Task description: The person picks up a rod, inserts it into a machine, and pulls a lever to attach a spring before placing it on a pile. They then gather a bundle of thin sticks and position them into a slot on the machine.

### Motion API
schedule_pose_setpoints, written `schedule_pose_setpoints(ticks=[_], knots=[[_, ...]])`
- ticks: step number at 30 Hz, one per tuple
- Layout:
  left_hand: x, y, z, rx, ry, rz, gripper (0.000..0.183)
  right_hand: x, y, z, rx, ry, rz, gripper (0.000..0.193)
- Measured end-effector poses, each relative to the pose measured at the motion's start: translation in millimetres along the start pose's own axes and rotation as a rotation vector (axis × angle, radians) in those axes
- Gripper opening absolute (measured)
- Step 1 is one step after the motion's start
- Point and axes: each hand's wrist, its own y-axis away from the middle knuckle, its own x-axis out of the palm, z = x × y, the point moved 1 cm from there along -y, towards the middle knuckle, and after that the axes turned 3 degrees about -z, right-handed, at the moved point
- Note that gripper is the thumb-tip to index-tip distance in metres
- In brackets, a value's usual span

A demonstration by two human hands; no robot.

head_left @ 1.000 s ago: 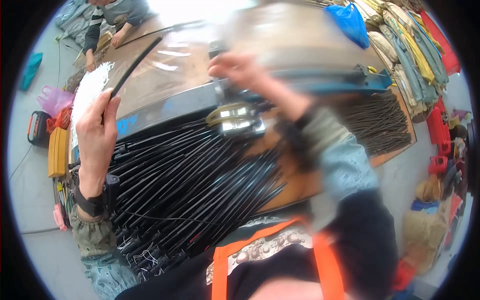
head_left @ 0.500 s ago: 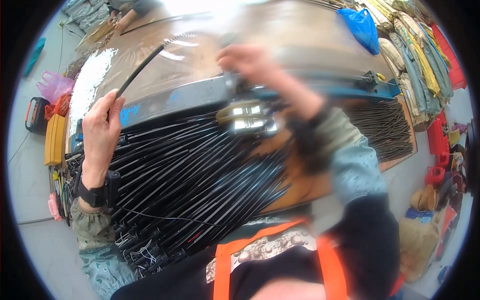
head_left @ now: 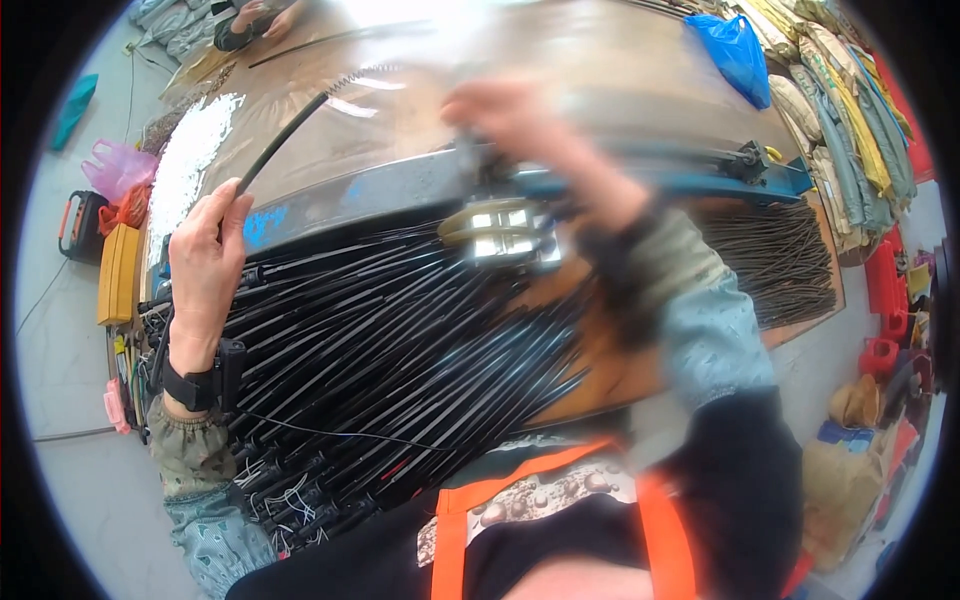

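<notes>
My left hand [head_left: 208, 245] is closed round a slim black tube [head_left: 290, 138], which slants up and away to the right. From its far end sticks a thin coil spring [head_left: 362, 74]. My right hand [head_left: 505, 118] is smeared by motion above a shiny metal fixture [head_left: 500, 230] on a steel beam [head_left: 385, 187]; its fingers and anything in them cannot be made out. Below the beam, many black rods [head_left: 370, 320] lie in a dense fanned heap between my arms. A thin dark cable [head_left: 330, 432] runs across them from the left wrist.
Dark thin rods [head_left: 775, 262] lie stacked at the right. A blue plastic bag [head_left: 730, 58] rests at the far right, beside stacked sacks [head_left: 850, 120]. Another person's hands [head_left: 262, 20] are at the far left. A yellow box [head_left: 118, 275] stands left of the table.
The view has shifted slightly, so most things sit a little further right. My left hand keeps its hold on the tube. My right hand stays blurred over the beam. The other person's hands have moved.
</notes>
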Motion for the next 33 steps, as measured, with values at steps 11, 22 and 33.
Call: schedule_pose_setpoints(ticks=[11,22,33], knots=[[6.6,-5.1,-5.4,-0.040,0.052,-0.003,0.023,0.5,-0.6,-0.7,-0.001,-0.091,0.012,0.021],[33.5,8.8,6.8,0.049,-0.043,0.216,0.017,-57.7,56.5,-26.8,-0.263,0.555,-0.055,0.007],[135.9,-32.6,-52.1,0.261,0.204,0.293,0.015,-127.5,131.3,-45.4,-0.020,0.662,-0.129,0.009]])
